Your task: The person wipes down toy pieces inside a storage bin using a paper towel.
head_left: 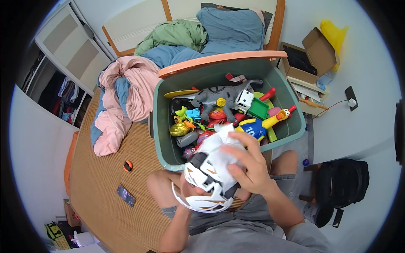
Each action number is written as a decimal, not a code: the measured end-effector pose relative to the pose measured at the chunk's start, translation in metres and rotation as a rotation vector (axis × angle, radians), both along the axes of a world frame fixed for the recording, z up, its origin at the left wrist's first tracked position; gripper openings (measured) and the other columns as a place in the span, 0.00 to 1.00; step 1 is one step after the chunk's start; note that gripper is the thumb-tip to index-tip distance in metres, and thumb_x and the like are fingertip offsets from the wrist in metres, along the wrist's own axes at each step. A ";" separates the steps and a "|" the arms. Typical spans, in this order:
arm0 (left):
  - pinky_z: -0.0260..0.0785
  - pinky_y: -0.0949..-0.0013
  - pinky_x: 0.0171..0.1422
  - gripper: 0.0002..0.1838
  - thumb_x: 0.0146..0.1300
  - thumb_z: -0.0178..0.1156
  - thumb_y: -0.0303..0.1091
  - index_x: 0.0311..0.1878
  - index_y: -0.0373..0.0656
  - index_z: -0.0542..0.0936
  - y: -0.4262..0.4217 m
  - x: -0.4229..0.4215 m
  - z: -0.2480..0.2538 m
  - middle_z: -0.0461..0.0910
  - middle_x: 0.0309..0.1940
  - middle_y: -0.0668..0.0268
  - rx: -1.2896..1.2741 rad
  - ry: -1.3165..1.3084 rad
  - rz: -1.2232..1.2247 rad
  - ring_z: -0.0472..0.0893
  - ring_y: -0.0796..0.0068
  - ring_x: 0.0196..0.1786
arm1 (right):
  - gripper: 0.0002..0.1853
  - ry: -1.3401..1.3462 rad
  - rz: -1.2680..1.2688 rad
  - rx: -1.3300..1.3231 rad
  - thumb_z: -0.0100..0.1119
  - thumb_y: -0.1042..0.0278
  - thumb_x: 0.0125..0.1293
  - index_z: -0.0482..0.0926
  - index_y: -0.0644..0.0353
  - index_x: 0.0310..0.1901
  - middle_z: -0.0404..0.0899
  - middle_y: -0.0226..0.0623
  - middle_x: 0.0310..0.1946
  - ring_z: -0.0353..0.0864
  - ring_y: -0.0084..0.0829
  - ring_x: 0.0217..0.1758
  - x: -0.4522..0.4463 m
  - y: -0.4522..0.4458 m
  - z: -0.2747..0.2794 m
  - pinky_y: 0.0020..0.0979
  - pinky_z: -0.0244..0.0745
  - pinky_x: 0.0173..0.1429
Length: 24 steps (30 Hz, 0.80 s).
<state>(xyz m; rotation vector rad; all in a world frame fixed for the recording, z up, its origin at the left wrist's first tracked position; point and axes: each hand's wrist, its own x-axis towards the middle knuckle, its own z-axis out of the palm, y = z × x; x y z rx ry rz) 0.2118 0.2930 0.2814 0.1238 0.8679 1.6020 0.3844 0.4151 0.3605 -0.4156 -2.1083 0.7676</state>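
A white toy with black and orange-brown parts [209, 185], perhaps a robot or vehicle, is held above my lap. Behind it, my left hand [184, 187] grips it from the left and is mostly hidden. My right hand [251, 166] bends its fingers around a white cloth or wipe [221, 147] against the toy's upper side; these fingers are slightly blurred. Just beyond is a green bin [159, 139] with an orange rim, holding a grey animal figure [217, 97], a white-and-green truck [251, 104], a yellow-and-blue chicken toy [255, 127] and several other toys.
Pink bedding [126, 92] lies left of the bin, with green and blue bedding behind. A phone [126, 195] and an orange-black object [128, 165] rest on the woven mat [99, 181]. An open cardboard box [322, 52] stands right, above a black bag [342, 182].
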 end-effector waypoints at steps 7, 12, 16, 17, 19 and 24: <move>0.65 0.66 0.67 0.56 0.36 0.82 0.32 0.70 0.33 0.61 0.003 0.019 0.030 0.75 0.60 0.58 0.310 0.776 -0.048 0.76 0.69 0.60 | 0.44 0.265 0.314 -0.988 0.61 0.47 0.65 0.55 0.69 0.72 0.65 0.44 0.66 0.65 0.30 0.68 0.003 -0.013 -0.039 0.31 0.59 0.70; 0.62 0.62 0.68 0.49 0.35 0.83 0.40 0.63 0.32 0.72 -0.004 0.012 0.040 0.75 0.59 0.54 0.259 0.944 -0.118 0.74 0.61 0.61 | 0.57 0.375 0.399 -1.143 0.76 0.41 0.49 0.56 0.70 0.70 0.68 0.41 0.63 0.68 0.30 0.65 0.014 -0.018 -0.054 0.31 0.63 0.68; 0.66 0.65 0.63 0.51 0.25 0.83 0.49 0.56 0.32 0.76 -0.003 0.018 0.049 0.77 0.54 0.58 0.242 0.905 0.042 0.76 0.66 0.57 | 0.57 0.569 0.266 -1.116 0.81 0.47 0.43 0.58 0.69 0.67 0.70 0.41 0.61 0.71 0.32 0.64 0.009 -0.024 -0.057 0.35 0.65 0.67; 0.66 0.65 0.63 0.51 0.25 0.83 0.49 0.56 0.32 0.76 -0.003 0.022 0.051 0.77 0.54 0.58 0.241 0.904 0.045 0.76 0.66 0.57 | 0.55 0.597 0.239 -1.125 0.81 0.50 0.43 0.58 0.69 0.68 0.71 0.40 0.59 0.72 0.32 0.62 0.008 -0.026 -0.058 0.35 0.66 0.66; 0.67 0.70 0.58 0.51 0.28 0.82 0.54 0.56 0.33 0.75 -0.001 0.030 0.056 0.77 0.48 0.64 0.286 0.689 0.167 0.76 0.72 0.51 | 0.53 0.610 0.155 -1.166 0.79 0.52 0.45 0.59 0.68 0.67 0.71 0.39 0.58 0.72 0.32 0.61 0.007 -0.031 -0.058 0.35 0.66 0.66; 0.63 0.77 0.44 0.27 0.60 0.69 0.49 0.51 0.36 0.74 0.004 0.029 0.033 0.69 0.34 0.71 0.307 0.727 0.435 0.68 0.83 0.37 | 0.37 0.707 -0.098 -1.236 0.69 0.65 0.51 0.65 0.65 0.63 0.75 0.39 0.52 0.77 0.30 0.53 -0.004 -0.034 -0.045 0.34 0.73 0.60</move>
